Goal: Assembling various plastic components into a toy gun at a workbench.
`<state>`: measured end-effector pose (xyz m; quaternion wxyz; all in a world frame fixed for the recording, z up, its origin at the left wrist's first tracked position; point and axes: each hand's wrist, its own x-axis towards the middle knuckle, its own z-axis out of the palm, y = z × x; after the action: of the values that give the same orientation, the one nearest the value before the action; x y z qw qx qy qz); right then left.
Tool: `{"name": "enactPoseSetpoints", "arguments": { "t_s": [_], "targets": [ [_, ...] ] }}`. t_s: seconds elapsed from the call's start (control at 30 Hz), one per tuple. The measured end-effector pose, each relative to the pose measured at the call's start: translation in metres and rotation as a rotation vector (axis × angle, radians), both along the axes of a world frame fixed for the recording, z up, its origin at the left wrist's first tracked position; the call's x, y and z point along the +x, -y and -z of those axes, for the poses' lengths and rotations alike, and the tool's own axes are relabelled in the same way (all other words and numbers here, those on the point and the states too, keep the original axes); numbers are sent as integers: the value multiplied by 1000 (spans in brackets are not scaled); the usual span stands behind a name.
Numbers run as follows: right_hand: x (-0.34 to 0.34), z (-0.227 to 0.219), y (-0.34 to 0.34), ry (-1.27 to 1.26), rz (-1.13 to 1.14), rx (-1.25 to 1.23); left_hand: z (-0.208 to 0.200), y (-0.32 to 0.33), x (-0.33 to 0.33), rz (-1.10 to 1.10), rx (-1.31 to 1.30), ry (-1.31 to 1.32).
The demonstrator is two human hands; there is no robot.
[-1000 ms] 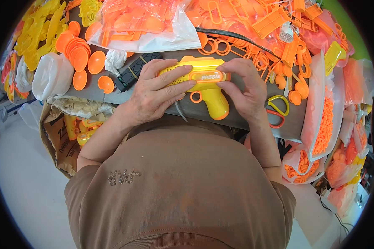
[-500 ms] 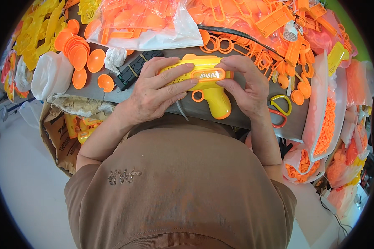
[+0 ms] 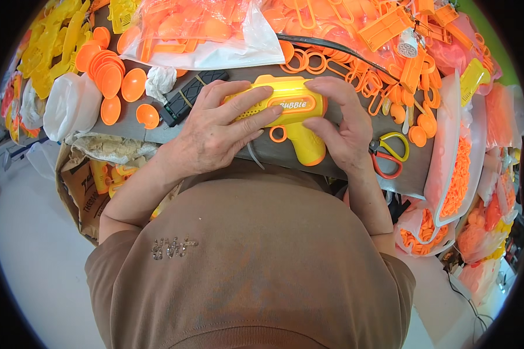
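Observation:
A yellow toy bubble gun (image 3: 306, 141) with an orange ring trigger (image 3: 278, 134) and an orange-rimmed side panel is held above the table's near edge, its grip pointing down toward me. My left hand (image 3: 221, 122) wraps the toy's left end, fingers lying across its perforated side. At the other end, my right hand (image 3: 344, 119) has its index finger on the top and its thumb near the panel's lower corner. A thin pale tube (image 3: 254, 156) hangs below my left hand. Right of my right hand lie scissors (image 3: 389, 155) with yellow and red handles.
Orange round cups (image 3: 134, 85) and a dark strapped block (image 3: 195, 96) lie left of the toy. Orange parts in clear plastic bags (image 3: 215, 49) fill the far side. At right stands a white bin (image 3: 442, 145) of small orange pieces; a paper sack (image 3: 90, 189) sits lower left.
My right thumb has slid lower and left on the toy, and the right hand has shifted slightly left, showing more of the scissors. The left hand stays on the bubble gun.

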<state>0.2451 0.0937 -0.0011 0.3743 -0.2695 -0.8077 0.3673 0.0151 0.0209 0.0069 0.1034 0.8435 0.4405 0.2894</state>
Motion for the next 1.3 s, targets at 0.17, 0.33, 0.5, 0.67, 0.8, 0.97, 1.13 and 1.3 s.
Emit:
{"name": "enactPoseSetpoints", "arguments": {
  "t_s": [0.17,0.33,0.5,0.67,0.8,0.97,1.13,1.3],
  "targets": [
    [-9,5,6,-105,70,-415,2,0,-1,8,16,-8],
    [-20,3,9,-425,17,-860,2,-1,0,5,21,0],
    [-20,4,11,-391,-5,-838,5,3,3,-22,49,29],
    [-18,10,9,-184,5,-579,6,2,4,-31,50,41],
    [-18,9,6,-224,-42,-627,5,7,7,-53,64,30],
    [-20,10,8,-290,-27,-688,1,2,4,-69,26,72],
    [-18,6,11,-162,16,-638,-16,-13,1,-177,-411,150],
    [-2,-13,7,-146,-18,-548,-16,-14,9,-121,-59,276]
  ]
}}
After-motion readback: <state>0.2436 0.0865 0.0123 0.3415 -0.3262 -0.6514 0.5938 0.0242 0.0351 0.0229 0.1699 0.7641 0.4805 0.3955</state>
